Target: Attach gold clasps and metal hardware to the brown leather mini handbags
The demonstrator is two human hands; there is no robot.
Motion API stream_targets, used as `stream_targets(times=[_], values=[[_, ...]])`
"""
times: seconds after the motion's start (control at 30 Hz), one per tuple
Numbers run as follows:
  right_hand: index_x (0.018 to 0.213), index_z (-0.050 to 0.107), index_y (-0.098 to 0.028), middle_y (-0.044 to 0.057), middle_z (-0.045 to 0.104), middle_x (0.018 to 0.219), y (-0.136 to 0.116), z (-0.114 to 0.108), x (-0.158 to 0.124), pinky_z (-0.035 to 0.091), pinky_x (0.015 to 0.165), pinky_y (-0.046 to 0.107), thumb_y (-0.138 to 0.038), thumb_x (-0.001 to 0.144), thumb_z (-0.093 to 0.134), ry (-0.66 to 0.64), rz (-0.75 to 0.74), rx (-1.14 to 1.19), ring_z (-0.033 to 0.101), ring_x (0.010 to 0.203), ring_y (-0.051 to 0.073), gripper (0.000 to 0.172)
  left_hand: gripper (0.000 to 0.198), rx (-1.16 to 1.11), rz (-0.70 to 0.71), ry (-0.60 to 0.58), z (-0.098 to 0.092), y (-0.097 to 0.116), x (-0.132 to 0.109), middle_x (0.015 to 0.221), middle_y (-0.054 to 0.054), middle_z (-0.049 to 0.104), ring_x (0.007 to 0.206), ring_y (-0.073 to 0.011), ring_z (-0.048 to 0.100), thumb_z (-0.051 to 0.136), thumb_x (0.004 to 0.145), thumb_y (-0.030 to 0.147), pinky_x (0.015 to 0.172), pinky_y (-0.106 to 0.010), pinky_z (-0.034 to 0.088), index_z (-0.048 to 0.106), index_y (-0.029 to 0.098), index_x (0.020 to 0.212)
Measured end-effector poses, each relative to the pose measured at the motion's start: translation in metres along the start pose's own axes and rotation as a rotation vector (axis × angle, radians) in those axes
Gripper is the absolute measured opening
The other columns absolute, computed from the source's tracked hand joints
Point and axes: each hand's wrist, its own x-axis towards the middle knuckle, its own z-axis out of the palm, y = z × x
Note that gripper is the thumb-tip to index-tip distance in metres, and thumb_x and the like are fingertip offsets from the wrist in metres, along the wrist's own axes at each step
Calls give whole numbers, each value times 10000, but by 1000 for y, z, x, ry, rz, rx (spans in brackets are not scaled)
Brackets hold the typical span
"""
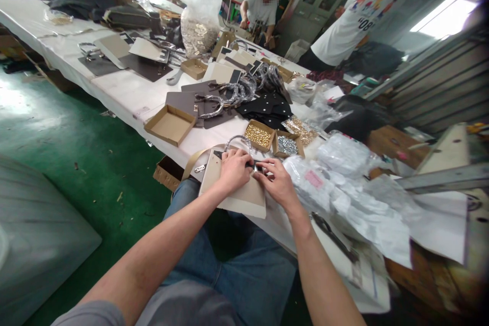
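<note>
My left hand [234, 169] is closed, its fingers pressing down on a beige bag panel [237, 194] at the table's near edge. My right hand [278, 180] pinches a small dark metal fitting [256, 166] at the panel's top edge, fingertips meeting those of the left hand. A wrapped curved handle [237, 140] and a beige strap [193, 161] lie just beyond the panel. Two small boxes, one of gold studs [259, 135] and one of silver parts [287, 145], stand a little farther out.
An open cardboard box [170, 124] sits to the left on the white table [126, 92]. Dark panels, wrapped handles [229, 97] and clear plastic bags [344, 163] crowd the table. Scissors [331, 234] lie at right. Other people work at the far end. Green floor [76, 153] lies at left.
</note>
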Motion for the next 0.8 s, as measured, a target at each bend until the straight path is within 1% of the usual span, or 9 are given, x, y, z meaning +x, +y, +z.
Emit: stream_targets(times=[0.07,0.2,0.3,0.43,0.5,0.57,0.63,0.7,0.8], values=[[1348,832,-299,124,669,1417,0,0,-1,733,767,413,-569,1029,802,9,12,6,735,971,240,419,148,-4,-2,-5,-1,1,0,1330,-46,769,1281,-327,583,740,987,277,1100,-522,407,820,305,1109],[1376,811,-288,131,685,1438,-4,2,-3,729,780,421,-551,1026,804,24,-12,-6,739,995,250,438,162,0,-30,-30,-4,4,0,1350,-56,758,1315,-336,573,737,991,276,1136,-528,398,820,312,1126],[1407,793,-286,133,707,1438,-9,-3,-7,723,768,416,-545,1037,785,67,-18,-15,749,963,242,451,149,1,-24,-44,-6,6,1,1347,-59,757,1322,-339,572,740,994,280,1146,-536,392,817,309,1118],[1364,806,-261,133,778,1340,-7,-32,-27,703,789,423,-526,1068,738,219,35,-94,771,966,259,404,130,19,-16,-95,-8,5,9,1335,-70,758,1301,-349,581,769,957,265,1135,-544,396,806,292,1079],[1287,834,-248,127,818,1276,0,-52,-43,695,820,434,-508,1065,735,244,98,-136,784,975,274,356,141,30,-2,-140,-10,3,14,1327,-80,761,1300,-360,585,786,926,259,1131,-547,397,801,282,1064],[1199,857,-252,108,852,1213,10,-71,-62,689,870,455,-466,1053,736,213,168,-188,802,979,288,286,157,39,12,-170,-12,2,18,1322,-87,763,1306,-367,584,793,902,253,1132,-547,398,800,274,1058],[1136,869,-273,82,873,1167,20,-85,-82,676,935,482,-410,1034,728,142,218,-260,820,1007,305,221,172,46,22,-180,-13,1,20,1319,-91,764,1308,-369,583,795,888,248,1136,-548,401,801,268,1059],[1091,877,-295,65,882,1147,28,-91,-98,662,975,500,-370,1015,717,67,246,-335,831,1044,324,193,192,54,32,-183,-13,1,19,1320,-98,760,1309,-372,581,797,880,243,1145,-553,403,804,266,1070],[1051,881,-305,67,881,1121,34,-89,-113,652,961,505,-345,988,720,-9,272,-390,834,1029,336,177,234,75,59,-186,-13,1,16,1334,-108,748,1325,-379,571,776,883,216,1168,-561,403,817,269,1107]])
